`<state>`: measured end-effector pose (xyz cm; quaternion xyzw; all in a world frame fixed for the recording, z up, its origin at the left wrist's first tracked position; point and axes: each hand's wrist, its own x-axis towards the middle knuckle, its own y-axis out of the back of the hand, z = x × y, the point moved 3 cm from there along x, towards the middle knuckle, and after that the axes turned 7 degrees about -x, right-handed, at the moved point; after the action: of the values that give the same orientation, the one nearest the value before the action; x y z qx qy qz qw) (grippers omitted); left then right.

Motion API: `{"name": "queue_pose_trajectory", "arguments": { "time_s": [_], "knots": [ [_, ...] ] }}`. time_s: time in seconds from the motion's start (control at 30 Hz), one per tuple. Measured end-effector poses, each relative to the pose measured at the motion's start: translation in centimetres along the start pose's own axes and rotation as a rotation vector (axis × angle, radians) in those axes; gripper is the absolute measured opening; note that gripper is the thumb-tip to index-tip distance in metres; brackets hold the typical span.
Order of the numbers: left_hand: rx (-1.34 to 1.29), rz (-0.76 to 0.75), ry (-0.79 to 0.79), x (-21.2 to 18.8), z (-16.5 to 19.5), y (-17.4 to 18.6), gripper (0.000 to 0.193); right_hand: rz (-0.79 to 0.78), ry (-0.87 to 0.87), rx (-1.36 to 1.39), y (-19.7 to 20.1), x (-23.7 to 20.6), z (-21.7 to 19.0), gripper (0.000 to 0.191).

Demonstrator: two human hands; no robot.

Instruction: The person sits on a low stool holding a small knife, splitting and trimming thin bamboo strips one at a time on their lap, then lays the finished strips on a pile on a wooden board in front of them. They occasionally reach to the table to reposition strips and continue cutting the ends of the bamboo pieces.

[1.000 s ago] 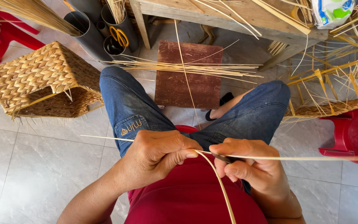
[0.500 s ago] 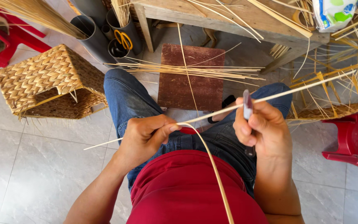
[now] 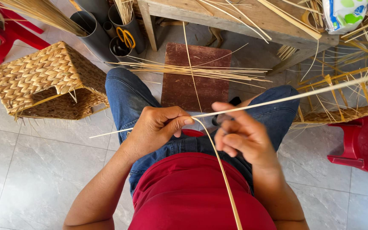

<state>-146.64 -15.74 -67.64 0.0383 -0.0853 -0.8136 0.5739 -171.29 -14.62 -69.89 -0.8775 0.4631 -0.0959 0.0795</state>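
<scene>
Presently, a thin cane strip (image 3: 286,97), stretched from frame centre to upper right, is pinched by the left hand (image 3: 156,127) while being gripped loosely by the right hand (image 3: 241,134); steady tension seems needed for further stripping.

A seated person seen from above wears a plain red top (image 3: 192,191) and blue denim jeans (image 3: 128,98) with pale, faded wear at the knees and visible seam stitching. Both forearms are bare, with no sleeves reaching them; the hands carry no gloves, rings or watch.
</scene>
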Motion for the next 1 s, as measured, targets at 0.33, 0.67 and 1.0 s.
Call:
{"name": "queue_pose_trajectory", "arguments": {
  "time_s": [0.33, 0.67, 1.0],
  "knots": [
    [0.017, 0.023, -0.1, -0.3, -0.9, 0.2, 0.016, 0.083, -0.027, 0.149, 1.0, 0.8, 2.2, 0.037],
    [0.107, 0.119, 0.012, 1.1, -2.8, 0.3, 0.015, 0.194, -0.083, 0.193, 4.3, 2.7, 3.4, 0.04],
    [0.065, 0.06, 0.003, 3.5, -4.0, 0.2, 0.019, 0.156, -0.028, 0.133, 5.0, 2.7, 3.5, 0.05]
  ]
}}
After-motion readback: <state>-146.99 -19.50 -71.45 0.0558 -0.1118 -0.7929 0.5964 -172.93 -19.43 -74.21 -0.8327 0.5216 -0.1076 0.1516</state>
